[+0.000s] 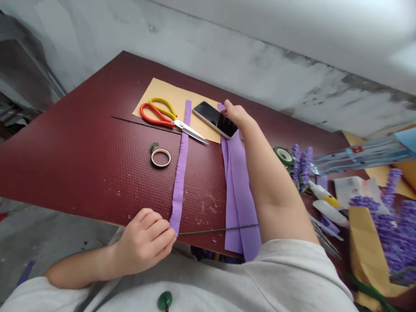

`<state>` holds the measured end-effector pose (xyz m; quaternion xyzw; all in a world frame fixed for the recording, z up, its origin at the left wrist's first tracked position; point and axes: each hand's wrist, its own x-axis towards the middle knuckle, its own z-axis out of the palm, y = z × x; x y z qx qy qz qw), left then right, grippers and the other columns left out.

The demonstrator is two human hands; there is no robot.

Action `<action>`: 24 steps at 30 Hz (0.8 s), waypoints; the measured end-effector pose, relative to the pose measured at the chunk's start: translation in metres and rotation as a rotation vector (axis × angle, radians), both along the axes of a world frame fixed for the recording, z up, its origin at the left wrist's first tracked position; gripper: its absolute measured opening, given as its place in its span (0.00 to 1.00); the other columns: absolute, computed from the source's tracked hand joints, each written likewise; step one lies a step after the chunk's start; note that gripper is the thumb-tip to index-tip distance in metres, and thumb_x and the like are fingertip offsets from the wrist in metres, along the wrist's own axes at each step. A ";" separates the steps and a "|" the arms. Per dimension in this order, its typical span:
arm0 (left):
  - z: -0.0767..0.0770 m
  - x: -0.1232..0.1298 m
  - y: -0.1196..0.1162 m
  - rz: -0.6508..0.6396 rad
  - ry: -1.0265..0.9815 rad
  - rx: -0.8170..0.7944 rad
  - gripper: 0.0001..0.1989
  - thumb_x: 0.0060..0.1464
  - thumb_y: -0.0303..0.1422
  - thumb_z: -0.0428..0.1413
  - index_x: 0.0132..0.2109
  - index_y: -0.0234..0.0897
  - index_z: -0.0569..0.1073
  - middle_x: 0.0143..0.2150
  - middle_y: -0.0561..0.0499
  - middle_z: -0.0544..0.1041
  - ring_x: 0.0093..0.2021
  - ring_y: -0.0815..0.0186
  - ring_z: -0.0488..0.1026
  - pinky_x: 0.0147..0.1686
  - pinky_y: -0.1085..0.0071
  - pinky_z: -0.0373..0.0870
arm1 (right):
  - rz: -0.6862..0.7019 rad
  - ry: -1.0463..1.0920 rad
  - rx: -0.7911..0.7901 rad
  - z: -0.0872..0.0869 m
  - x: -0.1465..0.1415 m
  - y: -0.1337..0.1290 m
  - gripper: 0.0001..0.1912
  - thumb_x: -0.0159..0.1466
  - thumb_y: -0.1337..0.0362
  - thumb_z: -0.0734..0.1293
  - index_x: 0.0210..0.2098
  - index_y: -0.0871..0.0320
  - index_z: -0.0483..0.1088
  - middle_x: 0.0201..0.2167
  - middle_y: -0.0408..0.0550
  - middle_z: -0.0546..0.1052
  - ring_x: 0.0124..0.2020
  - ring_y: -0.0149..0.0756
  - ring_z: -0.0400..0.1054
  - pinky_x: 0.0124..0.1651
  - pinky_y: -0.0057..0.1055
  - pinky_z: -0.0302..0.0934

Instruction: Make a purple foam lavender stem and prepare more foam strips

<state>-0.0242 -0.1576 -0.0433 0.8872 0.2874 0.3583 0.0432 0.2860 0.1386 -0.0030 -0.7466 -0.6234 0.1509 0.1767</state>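
Left hand (143, 242): fingers curled and clenched, pinching the lower end of a fringed purple crepe-paper strip (180, 173) together with the end of a green floral wire (217, 230).
Right hand (237, 117): fingers relaxed, laid over one end of a smartphone (214, 119), not visibly gripping.
Strip: lying flat on a dark red textured tabletop (81, 164), its top end on a tan card sheet (144, 108).
Wire: running from the left hand across a wider purple paper strip (238, 199) to the right forearm (276, 186).
Nearby: orange-and-yellow-handled scissors (156, 113) on the card, a small tape roll (160, 157) on the tabletop, and a green tape roll (284, 156) beside purple paper lavender stems (302, 167).
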 end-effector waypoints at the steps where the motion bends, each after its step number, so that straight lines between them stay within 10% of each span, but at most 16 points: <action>1: 0.000 0.000 0.000 -0.004 0.001 -0.002 0.03 0.53 0.23 0.55 0.32 0.35 0.71 0.28 0.53 0.73 0.32 0.66 0.65 0.36 0.65 0.63 | -0.018 0.023 -0.017 -0.001 0.000 0.000 0.34 0.67 0.46 0.45 0.39 0.63 0.74 0.41 0.58 0.77 0.40 0.41 0.70 0.46 0.36 0.62; 24: 0.002 0.000 0.000 0.001 -0.001 -0.004 0.03 0.53 0.23 0.55 0.33 0.35 0.71 0.28 0.53 0.73 0.32 0.66 0.65 0.36 0.66 0.63 | -0.057 0.111 -0.085 0.004 -0.005 -0.006 0.29 0.66 0.46 0.50 0.37 0.60 0.73 0.36 0.52 0.77 0.35 0.38 0.70 0.44 0.34 0.61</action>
